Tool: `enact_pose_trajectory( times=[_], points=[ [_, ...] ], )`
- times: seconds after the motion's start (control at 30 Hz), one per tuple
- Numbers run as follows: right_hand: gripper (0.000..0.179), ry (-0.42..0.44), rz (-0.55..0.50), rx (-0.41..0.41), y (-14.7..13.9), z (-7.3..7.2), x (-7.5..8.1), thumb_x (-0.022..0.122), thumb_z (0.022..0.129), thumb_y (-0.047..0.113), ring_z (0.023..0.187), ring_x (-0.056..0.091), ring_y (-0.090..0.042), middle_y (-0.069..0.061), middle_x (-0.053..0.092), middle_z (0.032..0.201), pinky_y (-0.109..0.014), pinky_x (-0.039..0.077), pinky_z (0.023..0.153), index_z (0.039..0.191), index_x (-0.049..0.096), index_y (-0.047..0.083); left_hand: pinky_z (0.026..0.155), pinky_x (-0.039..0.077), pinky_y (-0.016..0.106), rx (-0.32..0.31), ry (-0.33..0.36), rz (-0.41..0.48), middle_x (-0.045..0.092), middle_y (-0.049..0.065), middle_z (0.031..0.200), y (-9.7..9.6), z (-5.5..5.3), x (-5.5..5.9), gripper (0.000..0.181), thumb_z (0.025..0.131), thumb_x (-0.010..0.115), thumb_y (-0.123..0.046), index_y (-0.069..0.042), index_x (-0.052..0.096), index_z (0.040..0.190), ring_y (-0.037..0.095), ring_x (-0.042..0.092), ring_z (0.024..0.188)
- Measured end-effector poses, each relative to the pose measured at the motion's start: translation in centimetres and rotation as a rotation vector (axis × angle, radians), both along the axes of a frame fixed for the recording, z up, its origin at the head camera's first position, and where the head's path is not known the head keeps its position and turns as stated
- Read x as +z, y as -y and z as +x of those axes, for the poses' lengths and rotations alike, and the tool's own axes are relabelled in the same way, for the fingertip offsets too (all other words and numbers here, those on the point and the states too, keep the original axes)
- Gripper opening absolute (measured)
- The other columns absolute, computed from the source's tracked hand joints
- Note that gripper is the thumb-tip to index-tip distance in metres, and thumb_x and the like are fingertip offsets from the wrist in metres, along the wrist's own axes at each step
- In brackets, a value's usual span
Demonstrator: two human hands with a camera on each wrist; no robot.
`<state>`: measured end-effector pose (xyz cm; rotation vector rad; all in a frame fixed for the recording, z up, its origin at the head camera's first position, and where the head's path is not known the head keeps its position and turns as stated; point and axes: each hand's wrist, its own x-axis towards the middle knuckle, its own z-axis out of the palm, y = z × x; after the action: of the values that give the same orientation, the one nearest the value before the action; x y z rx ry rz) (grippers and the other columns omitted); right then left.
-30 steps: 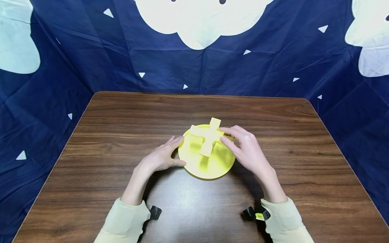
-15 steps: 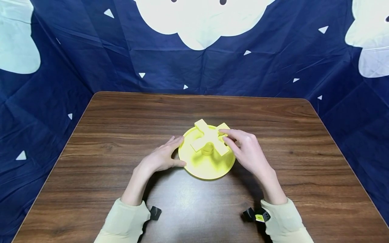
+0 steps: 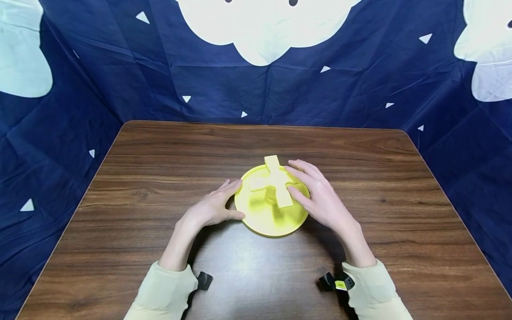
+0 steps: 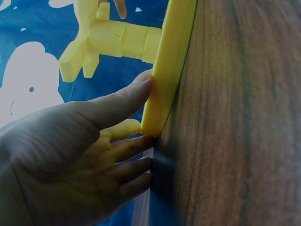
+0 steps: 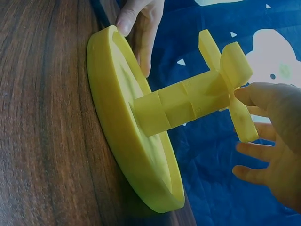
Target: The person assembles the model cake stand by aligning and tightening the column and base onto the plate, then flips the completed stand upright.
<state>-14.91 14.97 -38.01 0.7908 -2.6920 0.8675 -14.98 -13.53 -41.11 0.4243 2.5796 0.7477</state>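
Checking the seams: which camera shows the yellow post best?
The right wrist view: the yellow post appears large, side-on, from the round base to the cross-shaped top, with seams showing. The left wrist view also shows it side-on, but smaller. The head view looks down, so that top hides most of it.

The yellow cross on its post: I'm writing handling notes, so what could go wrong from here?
The right hand is at the yellow cross, raised on its post; a hard sideways push might tip the whole piece.

The left hand touches only one side of the round base, so it might slide across the table.
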Motion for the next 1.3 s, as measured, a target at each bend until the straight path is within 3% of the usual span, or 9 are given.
enact_pose_trajectory(
  times=[0.13,0.3,0.5,0.7,0.77,0.87,1.0,1.13,1.3],
  points=[
    [0.041,-0.009,-0.014,-0.011,-0.04,0.14,0.02,0.061,0.091,0.033,0.116,0.051,-0.012,0.005,0.059,0.124,-0.037,0.046,0.094,0.131,0.058,0.022,0.114,0.018,0.061,0.001,0.005,-0.005,0.017,0.002,0.159,0.02,-0.10,-0.07,0.093,0.079,0.072,-0.046,-0.020,0.020,0.152,0.023,0.009,0.149],
    [0.036,-0.034,-0.026,-0.027,-0.09,0.24,0.23,0.059,0.092,0.036,0.092,0.058,-0.008,0.008,0.065,0.105,-0.030,0.048,0.078,0.125,0.062,0.023,0.113,0.017,0.063,0.002,0.005,-0.004,0.017,0.002,0.160,0.07,-0.16,-0.19,0.094,0.079,0.071,-0.046,-0.021,0.019,0.152,0.023,0.008,0.149],
    [0.026,-0.037,-0.044,-0.060,-0.02,0.34,0.69,0.054,0.096,0.031,0.092,0.064,-0.007,0.008,0.070,0.105,-0.030,0.051,0.078,0.117,0.067,0.024,0.112,0.017,0.064,-0.001,-0.005,0.000,0.017,0.001,0.159,0.08,-0.06,-0.04,0.093,0.079,0.072,-0.045,-0.020,0.019,0.152,0.024,0.008,0.149],
    [0.025,-0.072,-0.071,-0.038,0.11,0.37,0.85,0.065,0.089,0.020,0.082,0.058,-0.004,0.009,0.068,0.092,-0.025,0.047,0.066,0.113,0.068,0.022,0.113,0.017,0.063,0.004,0.006,0.004,0.017,0.001,0.159,0.12,-0.03,0.07,0.094,0.079,0.072,-0.045,-0.021,0.019,0.152,0.023,0.007,0.149],
    [0.028,-0.112,-0.083,-0.031,0.13,0.31,0.81,0.068,0.086,0.019,0.086,0.054,-0.007,0.008,0.064,0.094,-0.025,0.044,0.069,0.114,0.068,0.021,0.113,0.017,0.063,0.002,0.003,0.003,0.017,0.001,0.159,0.13,-0.02,0.07,0.093,0.079,0.072,-0.044,-0.021,0.019,0.152,0.024,0.008,0.149],
    [0.035,-0.143,-0.074,-0.027,0.12,0.16,0.67,0.068,0.086,0.020,0.111,0.050,-0.012,0.003,0.061,0.116,-0.030,0.043,0.090,0.121,0.065,0.020,0.113,0.018,0.062,-0.005,-0.003,-0.002,0.018,0.001,0.159,0.13,-0.02,0.00,0.093,0.079,0.072,-0.044,-0.020,0.019,0.152,0.025,0.008,0.149],
    [0.043,-0.072,-0.019,-0.028,0.10,0.08,0.42,0.060,0.092,0.028,0.137,0.036,-0.020,0.001,0.046,0.144,-0.042,0.032,0.111,0.134,0.054,0.022,0.114,0.018,0.060,-0.008,-0.006,-0.003,0.018,0.001,0.159,0.11,-0.01,-0.02,0.093,0.079,0.072,-0.043,-0.019,0.019,0.152,0.025,0.008,0.149],
    [0.041,0.001,0.018,-0.039,0.06,0.21,0.29,0.053,0.095,0.034,0.137,0.038,-0.020,0.000,0.047,0.144,-0.047,0.033,0.111,0.134,0.054,0.022,0.115,0.018,0.058,-0.011,-0.009,0.002,0.018,0.001,0.159,0.03,0.02,0.02,0.092,0.080,0.072,-0.043,-0.019,0.020,0.152,0.025,0.008,0.149],
    [0.034,-0.043,0.005,-0.057,-0.19,0.15,0.39,0.055,0.095,0.033,0.118,0.050,-0.013,0.003,0.059,0.124,-0.038,0.042,0.099,0.125,0.062,0.018,0.117,0.018,0.054,-0.022,-0.018,0.005,0.019,0.002,0.159,-0.01,-0.01,-0.03,0.092,0.080,0.072,-0.043,-0.018,0.020,0.152,0.026,0.009,0.149]
  ],
)
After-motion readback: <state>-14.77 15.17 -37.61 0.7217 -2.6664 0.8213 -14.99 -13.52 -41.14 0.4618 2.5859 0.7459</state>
